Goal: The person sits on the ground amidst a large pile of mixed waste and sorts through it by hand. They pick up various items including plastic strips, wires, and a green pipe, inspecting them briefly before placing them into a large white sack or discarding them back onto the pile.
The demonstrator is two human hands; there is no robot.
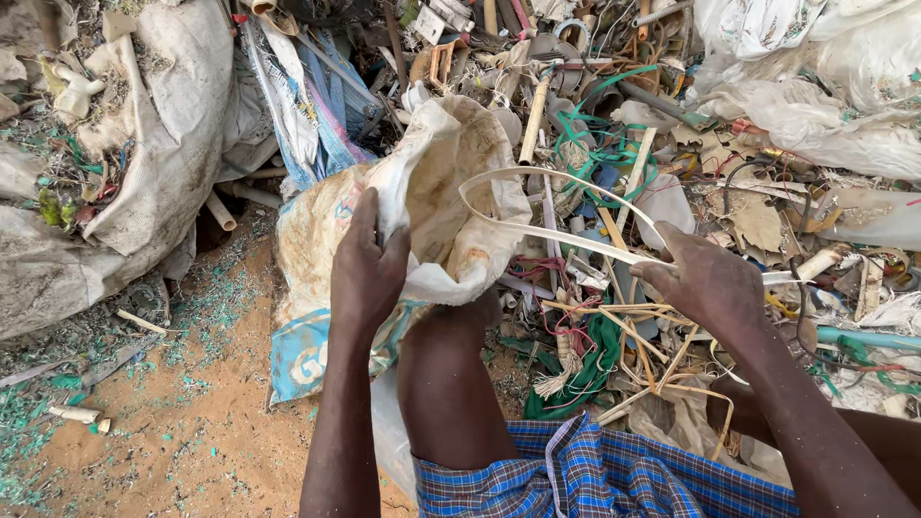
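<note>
Hands sorting plastic scrap beside an open sack.

Grey sack (144,163) lies at far left on sandy ground (192,422). Left hand (367,264) is closed on the rim of the dirty white woven sack (451,192), holding its mouth open. Right hand (705,283) grips a looped white plastic strip (537,228), whose loop is just beside the mouth, above the scrap pile (672,115).

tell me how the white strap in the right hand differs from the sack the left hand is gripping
The white strap is thin, stiff and bent into an open loop; the woven sack is broad, limp and crumpled. The strap looks clean and plain white; the sack is stained, with faded blue print. The right hand pinches the strap, the left hand clutches the sack's rim. Both look like discarded plastic.
</note>
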